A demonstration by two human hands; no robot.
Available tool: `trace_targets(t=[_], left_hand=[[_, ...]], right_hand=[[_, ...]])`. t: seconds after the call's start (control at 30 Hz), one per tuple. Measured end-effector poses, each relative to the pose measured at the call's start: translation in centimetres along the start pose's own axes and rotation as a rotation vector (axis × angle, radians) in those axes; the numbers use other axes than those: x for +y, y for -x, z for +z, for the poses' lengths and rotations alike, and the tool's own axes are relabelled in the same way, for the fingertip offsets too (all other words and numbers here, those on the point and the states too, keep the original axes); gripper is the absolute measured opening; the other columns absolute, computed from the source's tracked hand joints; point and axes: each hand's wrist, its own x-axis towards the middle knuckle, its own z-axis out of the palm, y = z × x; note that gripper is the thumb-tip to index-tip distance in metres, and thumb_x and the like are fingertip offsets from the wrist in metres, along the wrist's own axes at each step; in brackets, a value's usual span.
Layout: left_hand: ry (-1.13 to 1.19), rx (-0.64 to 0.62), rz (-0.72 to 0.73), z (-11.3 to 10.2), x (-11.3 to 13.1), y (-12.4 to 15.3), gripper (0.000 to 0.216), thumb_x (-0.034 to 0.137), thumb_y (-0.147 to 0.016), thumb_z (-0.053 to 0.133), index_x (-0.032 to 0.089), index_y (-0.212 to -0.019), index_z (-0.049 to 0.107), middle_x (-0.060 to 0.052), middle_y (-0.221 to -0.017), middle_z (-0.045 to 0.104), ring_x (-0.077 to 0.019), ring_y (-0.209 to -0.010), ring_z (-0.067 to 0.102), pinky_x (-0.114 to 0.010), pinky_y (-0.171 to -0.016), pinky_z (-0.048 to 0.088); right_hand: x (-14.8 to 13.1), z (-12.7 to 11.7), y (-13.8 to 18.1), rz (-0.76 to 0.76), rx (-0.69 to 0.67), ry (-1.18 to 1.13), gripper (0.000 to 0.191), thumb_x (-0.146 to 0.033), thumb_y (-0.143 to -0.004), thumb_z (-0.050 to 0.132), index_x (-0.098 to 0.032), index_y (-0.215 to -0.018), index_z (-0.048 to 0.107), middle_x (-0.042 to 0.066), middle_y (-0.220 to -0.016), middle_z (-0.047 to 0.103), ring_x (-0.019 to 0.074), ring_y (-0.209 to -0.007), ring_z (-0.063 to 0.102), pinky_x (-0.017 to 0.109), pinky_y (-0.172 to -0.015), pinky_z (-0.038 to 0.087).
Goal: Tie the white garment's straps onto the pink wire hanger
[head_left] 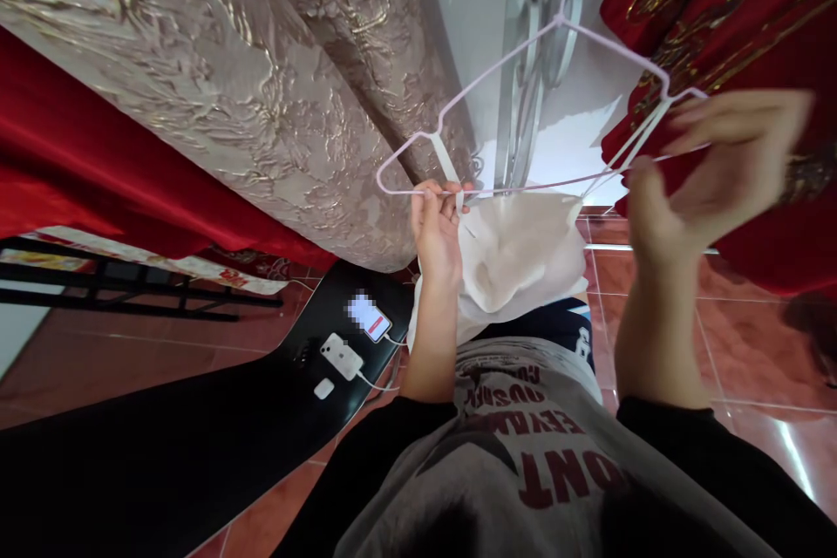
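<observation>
A pale pink clothes hanger [497, 65] hangs before me from its hook. From its notches a white garment [523, 248] hangs by thin straps, in front of my legs. My left hand [439, 222] is closed at the lower left bar, its fingers round the white strap [445, 159] there. Around the right end of the hanger is my right hand [725, 170], blurred by motion, thumb and fingers spread apart. Beside its fingertips runs the right strap [637, 139]; whether they touch it I cannot tell.
Cream embossed fabric [261, 87] hangs at the left, red embroidered fabric [758, 44] at the right. A grey metal scrollwork stand [523, 105] rises behind the hanger. Lower left, a black bench [196, 418] bears a lit phone [370, 318], a white phone [341, 356] and a small white case [323, 388].
</observation>
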Motion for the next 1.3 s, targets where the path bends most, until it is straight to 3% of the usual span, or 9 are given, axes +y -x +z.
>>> trace_targets(t=[0.17,0.37,0.47,0.6,0.7,0.8,0.9,1.1,1.3], left_hand=[[-0.019,0.005,0.008,-0.1,-0.2,0.1,0.034,0.058,-0.098,0.072,0.027,-0.101,0.058,-0.004,-0.105,0.075,-0.0212,-0.106,0.079,-0.029,-0.08,0.056],[-0.209,-0.076,0.074,-0.9,0.1,1.4,0.029,0.052,-0.096,0.077,0.024,-0.101,0.07,-0.003,-0.091,0.08,-0.0213,-0.101,0.079,-0.036,-0.1,0.057],[-0.405,-0.24,0.04,-1.4,2.7,2.5,0.028,0.05,-0.093,0.082,0.023,-0.099,0.078,-0.006,-0.096,0.082,-0.023,-0.104,0.078,-0.035,-0.096,0.059],[-0.359,-0.318,-0.004,-1.5,8.3,2.0,0.034,0.054,-0.097,0.075,0.023,-0.107,0.082,-0.01,-0.103,0.084,-0.0276,-0.103,0.079,-0.031,-0.062,0.055],[-0.182,-0.219,0.167,-1.8,10.7,-0.5,0.039,0.059,-0.104,0.061,0.027,-0.117,0.078,-0.008,-0.131,0.08,-0.0329,-0.138,0.069,-0.036,-0.078,0.061],[-0.156,0.042,0.357,-3.0,9.5,-3.0,0.032,0.042,-0.113,0.044,0.029,-0.126,0.071,-0.004,-0.154,0.069,-0.0332,-0.161,0.045,-0.036,-0.082,0.057],[-0.201,0.182,0.31,-3.7,6.2,-3.4,0.027,0.043,-0.106,0.06,0.029,-0.128,0.068,-0.008,-0.158,0.066,-0.0356,-0.157,0.051,-0.028,-0.068,0.05],[-0.161,-0.044,0.001,-0.6,1.7,-0.3,0.048,0.067,-0.094,0.071,0.021,-0.107,0.072,-0.014,-0.116,0.081,-0.0262,-0.111,0.078,-0.022,-0.055,0.044],[-0.127,-0.048,-0.004,0.7,0.4,-0.9,0.044,0.067,-0.095,0.071,0.023,-0.092,0.062,-0.008,-0.093,0.078,-0.0202,-0.095,0.08,-0.021,-0.05,0.042]], right_hand=[[-2.2,3.9,0.2,-0.019,-0.169,0.025,0.029,-0.033,-0.094,0.071,-0.029,-0.123,0.073,0.006,-0.115,0.08,0.0321,-0.106,0.069,0.056,-0.104,0.047],[-2.9,4.4,1.0,0.007,-0.026,-0.015,0.022,-0.037,-0.103,0.062,-0.03,-0.117,0.077,0.002,-0.11,0.084,0.025,-0.101,0.072,0.047,-0.103,0.044],[-3.0,4.6,1.4,-0.001,0.027,-0.03,0.02,-0.034,-0.102,0.062,-0.03,-0.114,0.078,0.001,-0.108,0.084,0.0236,-0.099,0.072,0.047,-0.102,0.044],[-3.2,4.9,1.5,0.003,0.06,-0.076,0.019,-0.03,-0.102,0.062,-0.031,-0.11,0.079,0.0,-0.104,0.085,0.023,-0.097,0.074,0.047,-0.101,0.046],[-3.4,5.1,1.6,0.009,0.058,-0.088,0.02,-0.03,-0.101,0.062,-0.031,-0.112,0.08,0.0,-0.107,0.085,0.0238,-0.1,0.074,0.048,-0.102,0.047],[-3.5,5.4,1.9,0.018,0.039,-0.078,0.023,-0.031,-0.101,0.062,-0.032,-0.118,0.079,0.002,-0.114,0.085,0.0248,-0.105,0.075,0.049,-0.104,0.048],[-3.8,6.0,2.0,0.006,0.033,-0.081,0.026,-0.03,-0.102,0.062,-0.032,-0.123,0.077,0.003,-0.119,0.084,0.0252,-0.111,0.074,0.05,-0.107,0.048],[-4.2,6.6,2.2,-0.084,0.008,-0.138,0.041,-0.031,-0.102,0.063,-0.036,-0.143,0.066,0.005,-0.146,0.073,0.0281,-0.14,0.066,0.056,-0.122,0.046],[0.8,4.8,3.0,0.221,0.507,-0.267,0.046,-0.031,-0.1,0.063,-0.031,-0.146,0.061,0.012,-0.144,0.068,0.027,-0.123,0.072,0.053,-0.103,0.062]])
